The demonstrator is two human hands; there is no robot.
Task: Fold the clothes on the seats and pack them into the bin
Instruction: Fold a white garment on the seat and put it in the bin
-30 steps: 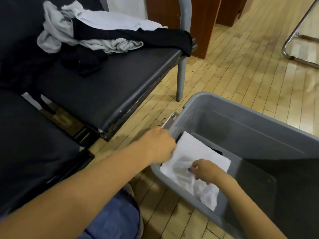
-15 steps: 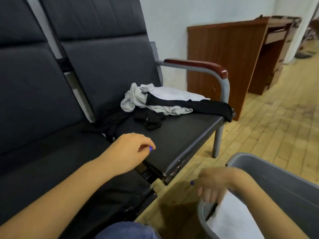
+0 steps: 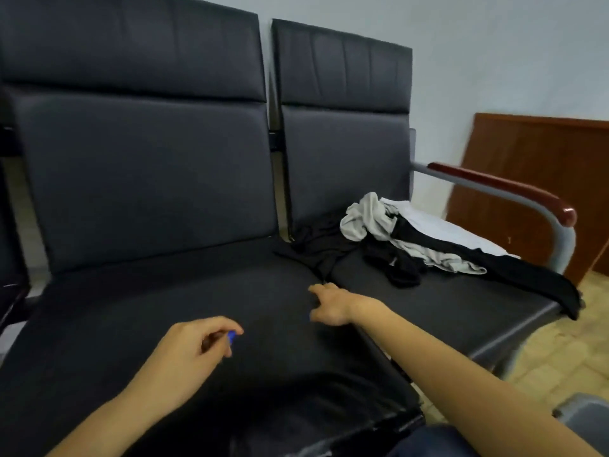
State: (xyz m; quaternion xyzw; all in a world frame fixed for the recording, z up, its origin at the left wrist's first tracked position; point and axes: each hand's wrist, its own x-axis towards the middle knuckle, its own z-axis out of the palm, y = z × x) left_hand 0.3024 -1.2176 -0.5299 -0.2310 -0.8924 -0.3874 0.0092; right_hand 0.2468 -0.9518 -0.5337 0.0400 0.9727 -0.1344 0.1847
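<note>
Both hands are coming back from the bin (image 3: 583,410), of which only a grey corner is showing at the lower right now, where half a second ago the right hand was hanging over its rim with white cloth folded inside. That white piece is looking packed (judging by the empty hands), so a new garment is next. The right hand (image 3: 329,305) is reaching across the near seat (image 3: 158,311) toward the black garment (image 3: 316,249) trailing over the gap between the seats, its fingers spread and holding nothing, the tips just short of the cloth. The left hand (image 3: 194,351) is hovering over the near seat with fingers loosely curled, gripping nothing. The remaining pile (image 3: 412,232), grey, white and black pieces tangled together, is lying unfolded on the far seat (image 3: 461,311) beside the armrest (image 3: 501,186).
</note>
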